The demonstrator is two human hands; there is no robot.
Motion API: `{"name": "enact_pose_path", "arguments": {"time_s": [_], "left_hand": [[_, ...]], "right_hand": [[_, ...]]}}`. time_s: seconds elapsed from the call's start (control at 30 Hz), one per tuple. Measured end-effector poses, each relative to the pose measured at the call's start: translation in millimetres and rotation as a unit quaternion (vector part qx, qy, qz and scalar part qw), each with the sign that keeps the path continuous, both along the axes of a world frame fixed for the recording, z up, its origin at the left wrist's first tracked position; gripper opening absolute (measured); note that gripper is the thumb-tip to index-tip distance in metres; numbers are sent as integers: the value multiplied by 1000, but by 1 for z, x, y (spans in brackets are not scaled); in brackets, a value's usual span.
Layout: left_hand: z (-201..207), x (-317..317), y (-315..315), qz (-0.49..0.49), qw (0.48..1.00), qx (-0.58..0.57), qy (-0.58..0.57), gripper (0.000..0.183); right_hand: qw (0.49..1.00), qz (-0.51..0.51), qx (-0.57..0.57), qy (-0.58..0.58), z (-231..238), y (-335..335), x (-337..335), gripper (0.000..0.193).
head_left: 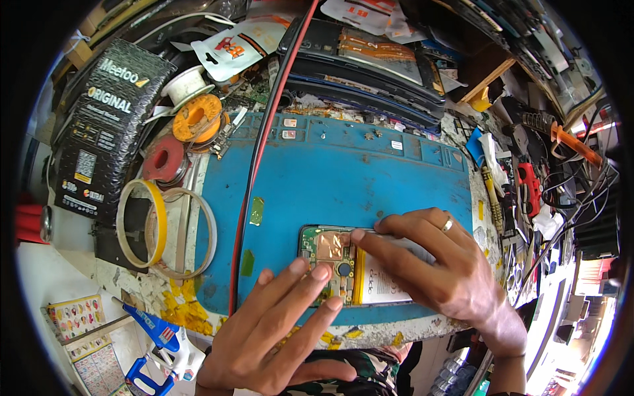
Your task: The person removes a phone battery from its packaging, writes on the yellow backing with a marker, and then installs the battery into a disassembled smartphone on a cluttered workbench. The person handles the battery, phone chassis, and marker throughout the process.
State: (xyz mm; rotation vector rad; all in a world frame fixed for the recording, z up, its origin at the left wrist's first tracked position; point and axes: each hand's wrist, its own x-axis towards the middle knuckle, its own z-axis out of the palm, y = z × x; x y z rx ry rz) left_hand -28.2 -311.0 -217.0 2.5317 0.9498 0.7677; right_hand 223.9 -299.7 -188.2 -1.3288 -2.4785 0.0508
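Observation:
An opened phone (350, 267) lies on the blue repair mat (310, 185), its back off. On its left end the green circuit board (310, 245) shows, with a copper-coloured foil patch (332, 245) and a round dark part. A pale battery (383, 280) with a yellow edge strip fills the rest, partly under my right hand (442, 264). That hand, with a ring on it, grips the phone from the right; one fingertip presses beside the foil and another rests at the far edge. My left hand (284, 330) is open, fingers spread, fingertips over the board's near left part.
Tape rolls (142, 224) and spools (198, 119) crowd the mat's left side. A red and black cable (254, 171) crosses the mat. Stacked phones (370, 79) stand behind. Red pliers (528, 188), a soldering iron (574, 145) and loose wires lie on the right.

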Motion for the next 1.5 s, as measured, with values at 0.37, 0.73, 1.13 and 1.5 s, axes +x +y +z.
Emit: {"name": "enact_pose_path", "arguments": {"time_s": [0.37, 0.73, 1.13, 1.5], "left_hand": [[4, -7, -10, 4, 999, -11, 52, 72], [7, -4, -6, 0, 995, 13, 98, 77], [5, 20, 5, 18, 992, 2, 126, 104], [3, 20, 3, 19, 991, 25, 133, 106]], "right_hand": [[998, 20, 4, -55, 2, 1, -1, 42], [996, 7, 17, -83, 3, -1, -8, 44], [1000, -6, -14, -23, 2, 0, -5, 44], [998, 4, -5, -66, 3, -1, -5, 44]]}}
